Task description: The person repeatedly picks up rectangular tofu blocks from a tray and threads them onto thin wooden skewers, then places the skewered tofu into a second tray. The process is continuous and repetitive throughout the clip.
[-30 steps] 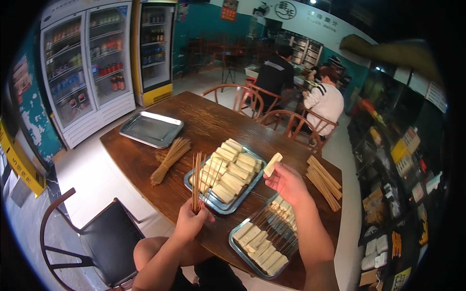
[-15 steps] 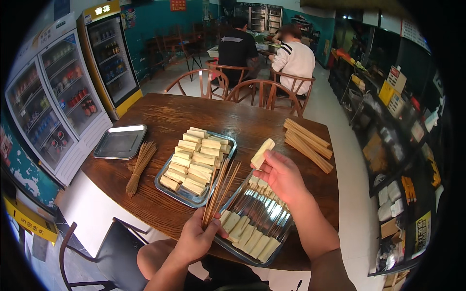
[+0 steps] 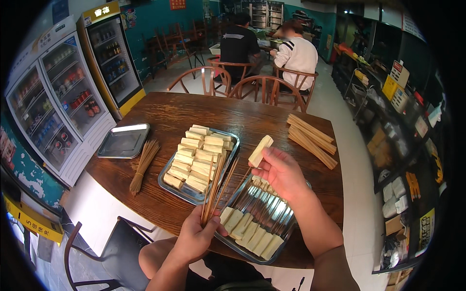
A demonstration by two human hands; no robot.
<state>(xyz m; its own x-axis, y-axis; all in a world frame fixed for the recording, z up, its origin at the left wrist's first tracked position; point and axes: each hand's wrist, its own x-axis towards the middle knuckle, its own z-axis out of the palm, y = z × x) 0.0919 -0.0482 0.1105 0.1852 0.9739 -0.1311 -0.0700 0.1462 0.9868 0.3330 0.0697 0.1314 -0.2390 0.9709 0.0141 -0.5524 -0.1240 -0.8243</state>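
Note:
My left hand [image 3: 196, 235] is closed around several thin wooden skewers [image 3: 213, 191], which point up and away from me. Between the thumb and fingers of my right hand [image 3: 281, 175] is a pale yellow tofu strip [image 3: 260, 151], held upright above the table. One skewer from the left hand slants toward the lower end of this strip; whether it has entered cannot be made out. Below both hands, a metal tray [image 3: 266, 262] carries skewered tofu strips [image 3: 248, 234] in rows. Loose tofu strips [image 3: 194, 162] lie piled in a second metal tray [image 3: 237, 140], beyond my left hand.
A tied skewer bundle [image 3: 144, 167] and a metal tray [image 3: 124, 141] are at the left of the wooden table [image 3: 170, 107]. More skewer bundles [image 3: 313, 140] lie at the right. Chairs [image 3: 262, 89] stand behind the table, with two seated people farther back. Drinks fridges [image 3: 63, 102] line the left.
The tofu strip in my right hand has come slightly lower, closer to the raised skewers. My left hand keeps its hold. The whole view has shifted a little.

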